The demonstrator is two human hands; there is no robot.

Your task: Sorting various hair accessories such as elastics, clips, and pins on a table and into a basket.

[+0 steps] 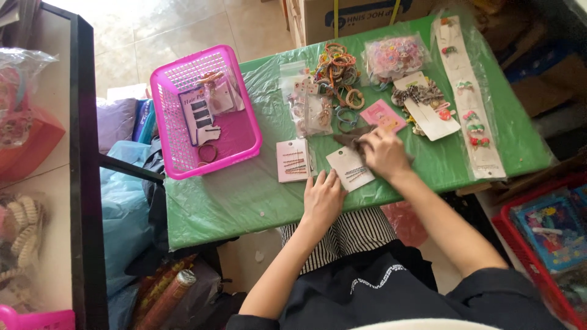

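- A dark garment (391, 287) and a black-and-white striped cloth (348, 238) over the person's lap fill the bottom of the view, nearest the camera.
- The left hand (323, 197) rests flat at the near edge of the green table (244, 195), fingers straight and together, their tips touching the near corner of a white card of hair clips (350, 168); it grips nothing.
- The right hand (385, 153), just beyond and to the right, lies palm down with fingers curled onto a brown fabric hair bow (353, 140), which sits on the table just past the white card, near the middle of the worktop.
- A second card of hair clips (293, 160) lies left of the hands, apart from both.
- A pink plastic basket (177, 128) overhangs the table's left edge, holding carded hairpins and loose hair ties.
- Just beyond the bow sit a small pink card (383, 115) and clear bags of small accessories (309, 104).
- A heap of coloured hair ties (337, 70) and a bag of pastel bands (394, 57) lie toward the far edge.
- A long clear strip of small clips (471, 98) runs from the far right corner down the right edge.
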